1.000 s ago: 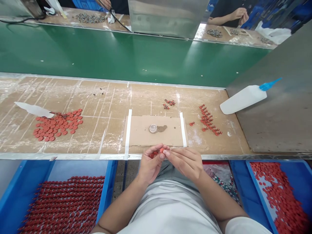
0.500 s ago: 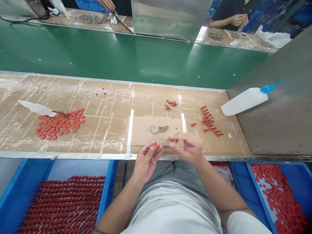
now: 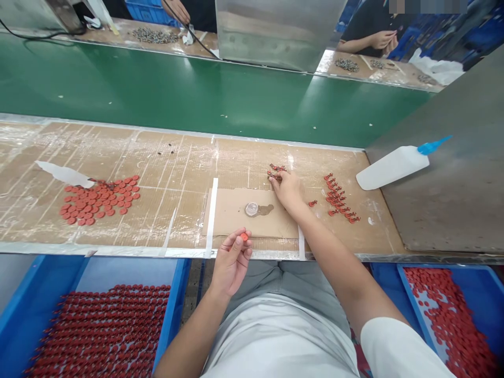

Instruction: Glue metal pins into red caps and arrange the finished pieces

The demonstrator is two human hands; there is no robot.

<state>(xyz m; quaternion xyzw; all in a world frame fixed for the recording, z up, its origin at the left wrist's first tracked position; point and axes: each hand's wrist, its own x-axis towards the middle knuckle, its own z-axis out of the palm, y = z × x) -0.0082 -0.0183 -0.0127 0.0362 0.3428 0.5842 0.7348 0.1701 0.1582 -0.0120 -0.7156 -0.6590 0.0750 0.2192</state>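
My left hand (image 3: 231, 262) pinches a small red disc (image 3: 244, 237) between thumb and fingertips, above the front edge of the bench. My right hand (image 3: 289, 190) reaches to a little group of small dark and red parts (image 3: 276, 168) behind the cardboard sheet. Its fingertips touch the group, and whether they grip one part is hidden. On the cardboard sheet (image 3: 232, 226), held by white tape strips, lie a small round clear dish (image 3: 251, 209) and a brown wet stain. To the right, red discs with dark pieces attached (image 3: 336, 195) are laid out in rows.
A pile of red discs (image 3: 98, 202) lies at left beside a white nozzle (image 3: 65, 173). A white squeeze bottle (image 3: 394, 168) with blue tip leans against the metal panel at right. Blue trays (image 3: 179, 294) of red parts stand below the bench. Across the green strip, other people's hands work.
My right hand has moved forward from near my left hand to the small group of parts. My left hand has shifted slightly left, still pinching the red disc.
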